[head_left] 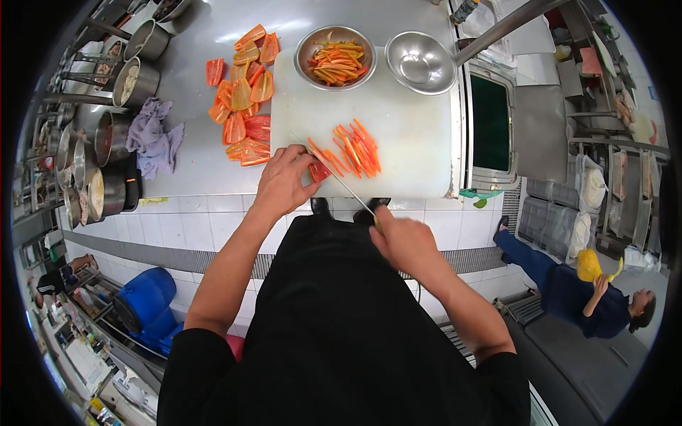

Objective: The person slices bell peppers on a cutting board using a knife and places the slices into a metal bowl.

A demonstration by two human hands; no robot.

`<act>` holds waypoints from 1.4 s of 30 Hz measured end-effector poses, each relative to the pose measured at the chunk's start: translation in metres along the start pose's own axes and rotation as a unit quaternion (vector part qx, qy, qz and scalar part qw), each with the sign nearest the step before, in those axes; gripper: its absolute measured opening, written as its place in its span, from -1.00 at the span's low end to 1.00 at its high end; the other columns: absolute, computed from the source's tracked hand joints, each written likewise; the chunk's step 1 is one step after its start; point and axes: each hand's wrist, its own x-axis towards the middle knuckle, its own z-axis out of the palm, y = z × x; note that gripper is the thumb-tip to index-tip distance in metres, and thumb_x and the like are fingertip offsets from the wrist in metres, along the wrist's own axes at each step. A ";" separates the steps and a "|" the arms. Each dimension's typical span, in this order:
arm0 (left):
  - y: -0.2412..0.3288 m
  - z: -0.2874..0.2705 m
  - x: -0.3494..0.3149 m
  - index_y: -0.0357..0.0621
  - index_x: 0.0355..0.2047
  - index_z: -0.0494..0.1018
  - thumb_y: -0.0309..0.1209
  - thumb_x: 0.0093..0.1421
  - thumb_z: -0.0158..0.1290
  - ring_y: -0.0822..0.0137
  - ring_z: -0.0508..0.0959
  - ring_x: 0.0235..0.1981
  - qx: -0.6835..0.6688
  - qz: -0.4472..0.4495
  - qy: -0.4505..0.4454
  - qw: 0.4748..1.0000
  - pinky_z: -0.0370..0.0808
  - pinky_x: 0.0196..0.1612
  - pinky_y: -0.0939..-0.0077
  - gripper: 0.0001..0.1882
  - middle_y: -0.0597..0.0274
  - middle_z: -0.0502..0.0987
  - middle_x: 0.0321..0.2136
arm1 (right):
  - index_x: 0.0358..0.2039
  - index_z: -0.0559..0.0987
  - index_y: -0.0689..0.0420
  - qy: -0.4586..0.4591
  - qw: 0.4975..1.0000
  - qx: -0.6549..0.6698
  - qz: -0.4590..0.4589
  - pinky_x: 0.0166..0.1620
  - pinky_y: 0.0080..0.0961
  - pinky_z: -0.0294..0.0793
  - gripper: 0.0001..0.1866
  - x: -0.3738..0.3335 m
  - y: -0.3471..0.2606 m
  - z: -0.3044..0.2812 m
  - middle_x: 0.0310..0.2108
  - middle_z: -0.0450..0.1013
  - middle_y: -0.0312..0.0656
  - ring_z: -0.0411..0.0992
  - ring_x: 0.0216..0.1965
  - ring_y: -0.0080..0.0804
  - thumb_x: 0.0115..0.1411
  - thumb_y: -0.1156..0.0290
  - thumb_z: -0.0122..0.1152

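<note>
My right hand point(403, 241) grips the handle of a kitchen knife point(346, 187), its blade slanting up and to the left across the front of the white cutting board point(419, 142). Beside the blade, my left hand point(286, 179) presses a piece of red pepper point(319, 171) against the board with curled fingers. Just right of the blade lies a pile of thin pepper strips point(359, 149). Farther back on the board, a steel bowl point(301, 53) holds more orange and yellowish strips. Halved, flattened pepper pieces point(241, 92) are heaped along the board's left side.
A steel ladle point(420, 64) with a thick handle rests at the board's back right. On the left are a crumpled lilac cloth point(155, 138) and several metal pots point(138, 82). A blue bin point(145, 298) stands behind on the left. Another person point(579, 295) is at the right, holding something yellow.
</note>
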 end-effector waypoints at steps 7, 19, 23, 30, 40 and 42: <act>0.004 0.004 0.001 -0.10 -0.07 0.60 -0.31 -0.03 0.40 0.05 0.47 0.07 0.008 0.000 0.003 1.000 0.45 0.16 0.15 -0.53 0.13 0.51 0.03 | -0.18 0.37 0.15 -0.020 0.998 0.021 0.061 -0.34 0.04 0.55 -0.74 0.001 0.022 0.040 -0.56 0.55 0.05 0.59 -0.45 0.12 0.36 0.25 0.18; 0.000 0.010 -0.001 -0.12 -0.09 0.58 -0.33 -0.03 0.42 0.05 0.48 0.05 -0.003 -0.017 0.020 1.000 0.45 0.16 0.19 -0.53 0.12 0.48 0.01 | -0.24 0.39 0.18 -0.020 0.998 -0.022 0.050 -0.42 -0.05 0.57 -0.77 -0.012 0.013 0.036 -0.62 0.53 0.01 0.58 -0.52 0.04 0.35 0.28 0.17; 0.001 0.009 -0.005 -0.14 -0.08 0.58 -0.33 -0.04 0.42 0.05 0.48 0.05 -0.003 -0.010 0.012 1.000 0.45 0.17 0.19 -0.52 0.11 0.48 0.00 | -0.18 0.38 0.18 -0.007 1.000 0.015 0.026 -0.34 0.03 0.56 -0.73 0.015 0.009 0.029 -0.56 0.55 0.06 0.58 -0.45 0.14 0.36 0.24 0.17; -0.004 0.013 -0.008 -0.17 -0.08 0.58 -0.34 -0.04 0.41 0.03 0.48 0.05 0.002 -0.021 0.039 0.999 0.44 0.17 0.18 -0.51 0.10 0.49 0.00 | -0.19 0.37 0.18 -0.084 0.994 -0.008 0.067 -0.33 0.00 0.56 -0.76 -0.020 0.005 0.014 -0.54 0.56 0.02 0.59 -0.43 0.11 0.37 0.27 0.14; -0.005 0.018 -0.016 -0.15 -0.10 0.56 -0.32 -0.03 0.40 0.00 0.48 0.06 0.002 -0.031 0.056 0.998 0.44 0.18 0.17 -0.53 0.10 0.49 0.02 | -0.19 0.37 0.16 -0.039 0.999 0.000 -0.006 -0.37 -0.02 0.58 -0.77 -0.008 -0.001 0.005 -0.61 0.53 0.02 0.58 -0.51 0.08 0.34 0.29 0.17; -0.003 0.019 -0.015 -0.15 -0.10 0.57 -0.32 -0.03 0.40 0.00 0.48 0.06 -0.001 -0.030 0.065 0.997 0.44 0.18 0.17 -0.53 0.10 0.49 0.01 | -0.19 0.37 0.15 -0.081 0.995 -0.017 0.048 -0.39 -0.03 0.57 -0.77 -0.024 0.003 0.009 -0.61 0.53 0.00 0.58 -0.52 0.09 0.34 0.29 0.16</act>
